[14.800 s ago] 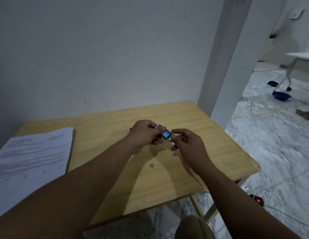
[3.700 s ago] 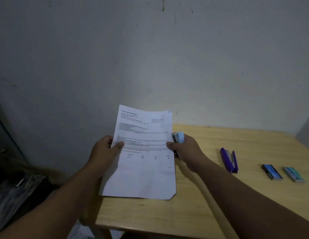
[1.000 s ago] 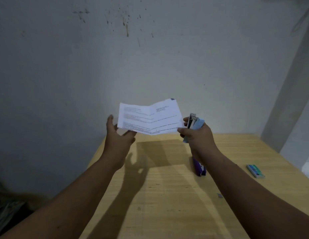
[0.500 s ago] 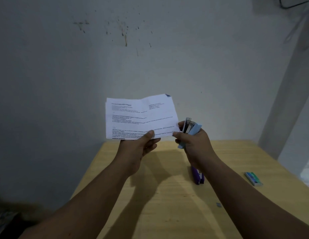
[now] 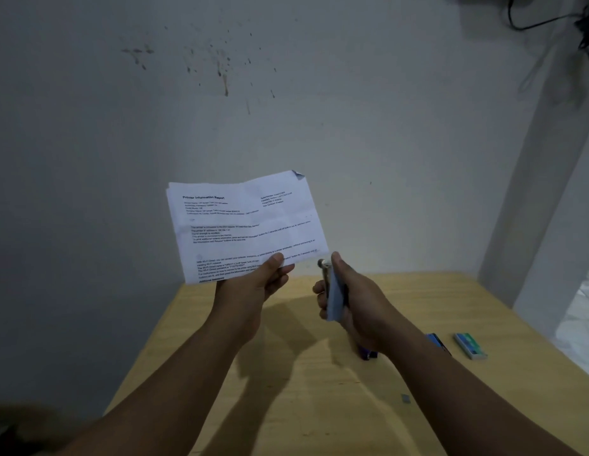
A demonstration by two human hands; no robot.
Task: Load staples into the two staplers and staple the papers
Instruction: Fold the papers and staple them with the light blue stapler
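Paper (image 5: 247, 225), creased and dog-eared, pinched by left hand (image 5: 253, 284).

My left hand (image 5: 253, 284) pinches the lower edge of the printed papers (image 5: 243, 222), held up in front of the wall. My right hand (image 5: 355, 301) grips the light blue stapler (image 5: 334, 301) upright, just beside the papers' lower right corner. On the wooden table (image 5: 286, 390), near its right edge, lie a purple stapler (image 5: 365, 353), mostly hidden by my wrist, and two staple boxes (image 5: 469, 345).
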